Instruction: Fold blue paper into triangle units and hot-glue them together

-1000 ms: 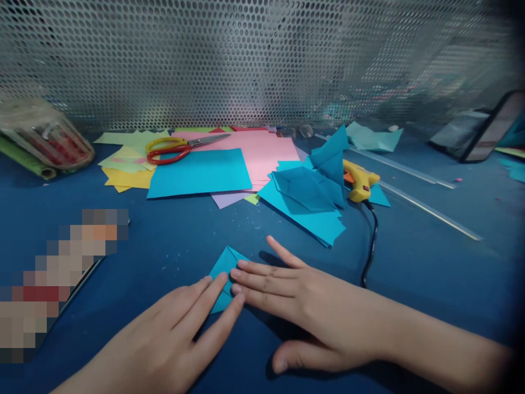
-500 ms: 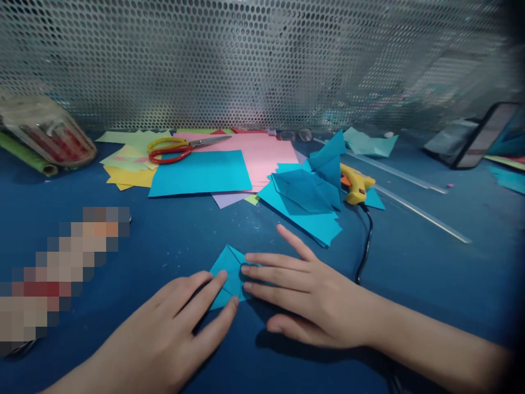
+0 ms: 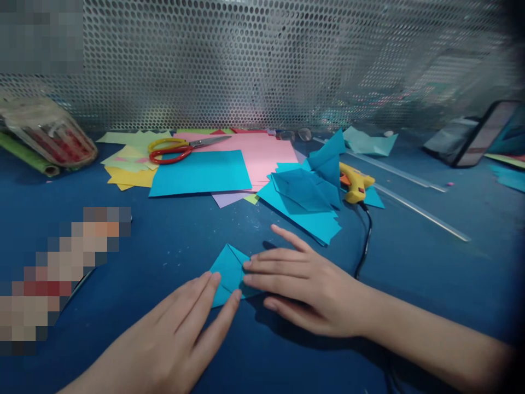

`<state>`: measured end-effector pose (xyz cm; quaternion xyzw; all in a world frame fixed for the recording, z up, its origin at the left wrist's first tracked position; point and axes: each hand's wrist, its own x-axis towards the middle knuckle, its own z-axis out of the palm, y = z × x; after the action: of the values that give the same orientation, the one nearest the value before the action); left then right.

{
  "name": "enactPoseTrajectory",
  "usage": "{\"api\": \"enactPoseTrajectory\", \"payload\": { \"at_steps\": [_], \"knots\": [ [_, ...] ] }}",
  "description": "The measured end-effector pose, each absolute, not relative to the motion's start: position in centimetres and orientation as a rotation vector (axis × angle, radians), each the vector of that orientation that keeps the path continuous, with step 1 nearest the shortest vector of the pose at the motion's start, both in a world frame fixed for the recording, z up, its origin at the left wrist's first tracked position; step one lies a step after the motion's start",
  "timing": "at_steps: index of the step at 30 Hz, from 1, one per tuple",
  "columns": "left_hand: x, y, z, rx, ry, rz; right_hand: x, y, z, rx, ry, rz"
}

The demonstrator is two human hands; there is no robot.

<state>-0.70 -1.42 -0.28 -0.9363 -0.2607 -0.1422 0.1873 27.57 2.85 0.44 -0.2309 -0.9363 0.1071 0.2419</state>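
Note:
A small folded piece of blue paper lies on the blue table in front of me. My left hand rests flat with its fingers stretched out, fingertips pressing the paper's lower left edge. My right hand comes in from the right, fingers extended and lying on the paper's right side. Both hands cover part of the fold.
Behind lie a blue sheet, pink sheets, yellow sheets, red-and-yellow scissors, a heap of blue folded papers, a yellow glue gun with a black cord, clear glue sticks, a phone and a perforated metal wall.
My right hand has slid a little right and up off the paper's centre, exposing more of the fold. The left hand stays pressed on the lower edge.

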Motion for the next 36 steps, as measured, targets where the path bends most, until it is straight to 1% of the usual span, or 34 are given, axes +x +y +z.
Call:
{"api": "enactPoseTrajectory", "payload": {
  "at_steps": [2,4,6,10,13,17,23,26,29,32,36],
  "knots": [
    [-0.4,-1.0,0.2,-2.742,-0.657,-0.346,28.2,3.5,0.5,-0.734,-2.440,0.028],
    [-0.3,-0.6,0.5,-2.750,-0.652,-0.355,29.1,4.4,0.7,-0.936,-2.267,-0.217],
    [-0.4,-0.3,0.5,-2.752,-0.702,-0.323,30.2,5.4,0.7,-1.149,-2.120,-0.330],
    [-1.1,-0.3,0.0,-2.819,-0.770,-0.262,32.7,7.3,0.1,-1.373,-2.012,-0.310],
    [-1.6,-0.3,-0.2,-2.885,-0.796,-0.255,33.9,8.2,-0.8,-1.438,-1.996,-0.243],
    [-1.7,0.1,0.2,-2.940,-0.798,-0.313,34.3,8.7,-1.3,-1.482,-1.964,-0.234],
    [-1.1,0.0,0.1,-3.024,-0.991,-0.546,33.7,7.6,0.2,-1.434,-1.850,-0.304],
    [-1.1,-0.1,0.2,-3.049,-1.071,-0.584,33.2,6.8,0.7,-1.313,-1.935,-0.333],
    [-1.2,0.1,0.4,-3.080,-1.023,-0.586,32.2,5.9,0.6,-1.175,-2.120,-0.271],
    [-1.3,0.1,0.4,-3.051,-1.037,-0.651,30.9,5.0,0.6,-1.113,-2.184,-0.116],
    [-1.4,0.2,0.3,-2.968,-1.115,-0.710,29.3,3.7,1.3,-1.113,-2.139,0.361]
  ]
}}
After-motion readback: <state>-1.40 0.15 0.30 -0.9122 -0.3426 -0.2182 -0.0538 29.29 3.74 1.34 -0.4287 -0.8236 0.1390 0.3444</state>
